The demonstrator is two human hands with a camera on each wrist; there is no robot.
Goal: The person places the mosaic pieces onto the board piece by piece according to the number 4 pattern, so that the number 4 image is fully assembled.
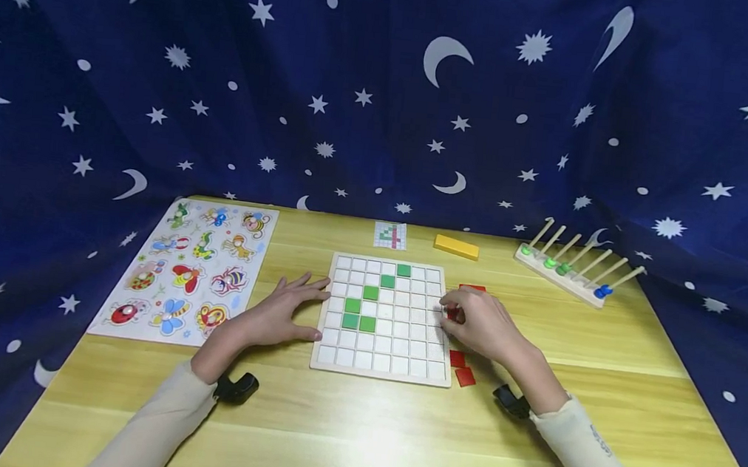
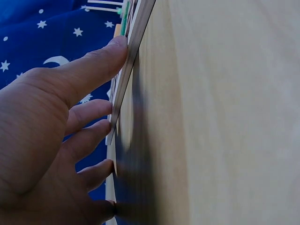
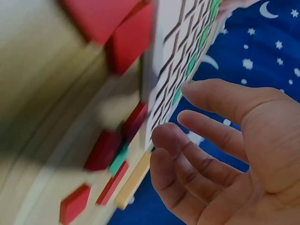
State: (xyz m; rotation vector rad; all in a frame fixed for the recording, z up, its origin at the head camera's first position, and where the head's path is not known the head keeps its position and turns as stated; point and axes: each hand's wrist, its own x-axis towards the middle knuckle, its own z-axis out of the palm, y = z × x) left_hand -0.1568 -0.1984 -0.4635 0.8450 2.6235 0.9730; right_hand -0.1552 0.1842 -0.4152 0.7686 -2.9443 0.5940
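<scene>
A white square grid board (image 1: 363,362) with a pale wooden rim lies on the table, several green tiles (image 1: 371,292) set in its cells in a slanting line that turns along a row. My left hand (image 1: 280,311) has its fingers spread, with thumb and fingertips right at the board's left edge. Over the board's right edge hovers my right hand (image 1: 483,321), fingers loosely bent, thumb apart from them and nothing between. Red tiles (image 1: 464,376) lie under and beside it, partly hidden by the hand. A green tile (image 3: 118,161) shows among the red ones in the right wrist view.
Behind the board are a small pattern card (image 1: 390,236) with a coloured "4" and a yellow block (image 1: 456,247). An insect puzzle board (image 1: 198,289) lies at left. A wooden peg stand (image 1: 560,278) with coloured beads stands back right. A starry blue curtain (image 1: 382,138) hangs behind the table.
</scene>
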